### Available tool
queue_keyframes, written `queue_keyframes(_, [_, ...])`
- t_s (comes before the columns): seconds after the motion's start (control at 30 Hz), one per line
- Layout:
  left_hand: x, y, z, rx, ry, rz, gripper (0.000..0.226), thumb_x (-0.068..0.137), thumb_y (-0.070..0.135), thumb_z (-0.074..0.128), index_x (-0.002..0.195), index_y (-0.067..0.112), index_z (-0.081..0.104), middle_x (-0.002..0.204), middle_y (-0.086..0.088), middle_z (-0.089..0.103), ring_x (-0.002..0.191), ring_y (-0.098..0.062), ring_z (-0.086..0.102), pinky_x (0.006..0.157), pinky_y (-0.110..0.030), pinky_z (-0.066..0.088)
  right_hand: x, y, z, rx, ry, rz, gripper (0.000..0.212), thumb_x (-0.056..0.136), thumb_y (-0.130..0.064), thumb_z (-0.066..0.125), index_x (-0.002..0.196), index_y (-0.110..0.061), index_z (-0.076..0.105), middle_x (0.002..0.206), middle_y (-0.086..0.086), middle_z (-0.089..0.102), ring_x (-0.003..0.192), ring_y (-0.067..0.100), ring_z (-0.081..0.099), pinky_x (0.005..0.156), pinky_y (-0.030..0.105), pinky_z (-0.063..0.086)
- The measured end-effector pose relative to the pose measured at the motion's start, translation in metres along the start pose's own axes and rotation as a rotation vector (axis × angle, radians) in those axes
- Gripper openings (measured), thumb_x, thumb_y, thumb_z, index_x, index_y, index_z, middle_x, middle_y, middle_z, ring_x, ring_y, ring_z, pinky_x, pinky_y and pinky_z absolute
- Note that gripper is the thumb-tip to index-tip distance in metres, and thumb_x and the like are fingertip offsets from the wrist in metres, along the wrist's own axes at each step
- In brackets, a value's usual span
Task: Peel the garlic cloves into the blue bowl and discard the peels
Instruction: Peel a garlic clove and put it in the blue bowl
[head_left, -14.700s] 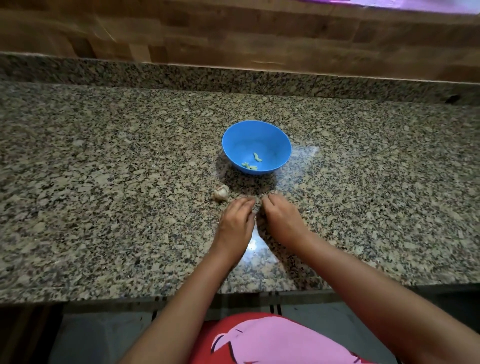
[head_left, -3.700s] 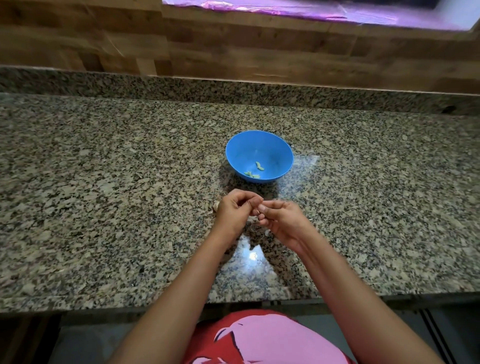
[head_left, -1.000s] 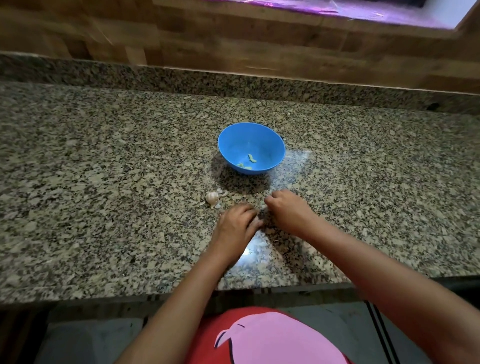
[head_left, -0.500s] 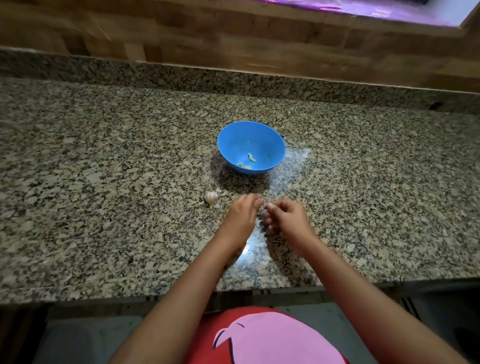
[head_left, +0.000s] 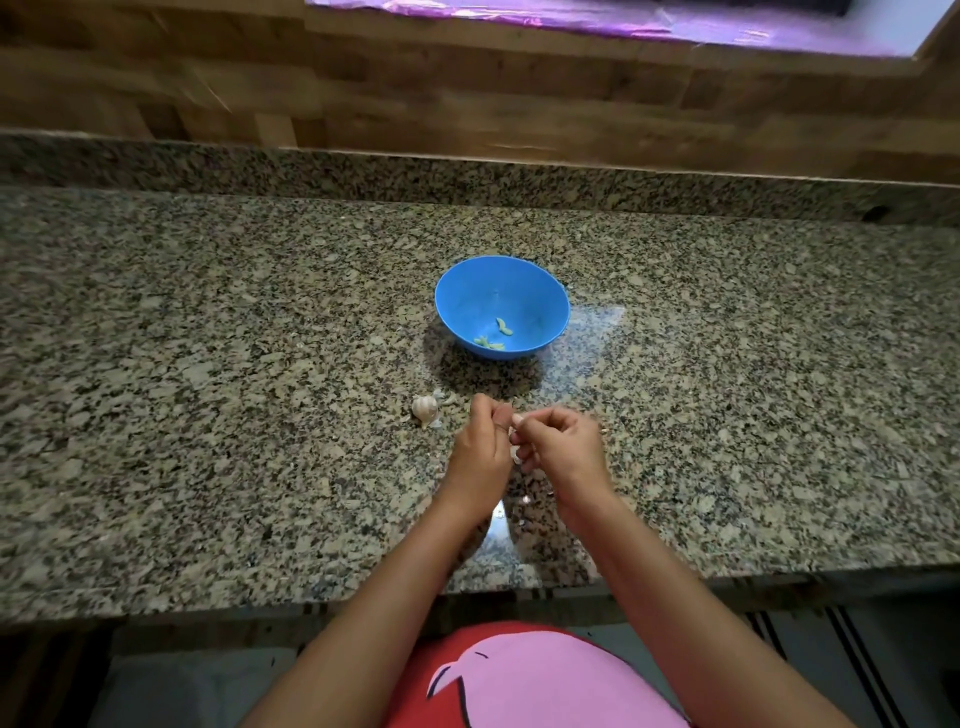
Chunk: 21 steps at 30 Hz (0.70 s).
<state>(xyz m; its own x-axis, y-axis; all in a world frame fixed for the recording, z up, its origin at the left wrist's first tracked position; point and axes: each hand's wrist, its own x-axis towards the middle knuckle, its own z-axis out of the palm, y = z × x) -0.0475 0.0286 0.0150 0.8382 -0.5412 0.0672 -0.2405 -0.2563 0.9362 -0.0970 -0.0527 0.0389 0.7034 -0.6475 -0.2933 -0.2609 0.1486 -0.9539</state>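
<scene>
The blue bowl stands on the granite counter with a few pale peeled cloves in its bottom. In front of it my left hand and my right hand are raised together, fingertips pinching one small garlic clove between them. Only a pale sliver of the clove shows between the fingers. A garlic bulb piece lies on the counter just left of my left hand, with a few thin peel scraps beside it.
The granite counter runs wide to both sides, with a low granite upstand and a wooden wall behind. The counter's front edge is close to my body.
Both hands have lifted off the counter and come together at the fingertips on a clove. The bowl and the bulb piece have not moved.
</scene>
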Motion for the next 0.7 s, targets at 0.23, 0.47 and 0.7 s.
queue_keyframes(0.23, [0.012,0.015,-0.006,-0.360,-0.146,-0.401,0.023,0.103,0.024,0.032,0.083,0.016,0.040,0.070,0.000,0.042,0.059,-0.010,0.039,0.052,-0.025,0.033,-0.006,0.003,0.004,-0.289,0.077,-0.295,0.014,0.087,-0.012,0.062,0.075,-0.004,0.062,0.061,-0.004,0.057,0.055,0.005,0.050,0.052,0.024,0.044])
queue_keyframes(0.47, [0.019,0.013,-0.005,0.059,0.032,0.079,0.012,0.100,0.010,0.035,0.088,0.010,0.037,0.067,0.005,0.043,0.060,-0.006,0.042,0.052,-0.019,0.031,0.007,-0.030,0.008,0.328,0.016,0.216,0.024,0.084,0.003,0.054,0.061,-0.004,0.056,0.048,0.004,0.049,0.037,0.009,0.041,0.035,0.018,0.034])
queue_keyframes(0.7, [0.035,0.015,-0.016,-0.296,-0.295,-0.369,0.027,0.102,0.025,0.034,0.077,0.017,0.039,0.063,0.001,0.036,0.053,-0.011,0.036,0.050,-0.031,0.036,0.009,-0.003,-0.006,-0.572,0.043,-0.570,0.016,0.088,-0.013,0.060,0.075,-0.005,0.056,0.064,-0.001,0.053,0.057,0.012,0.047,0.053,0.024,0.037])
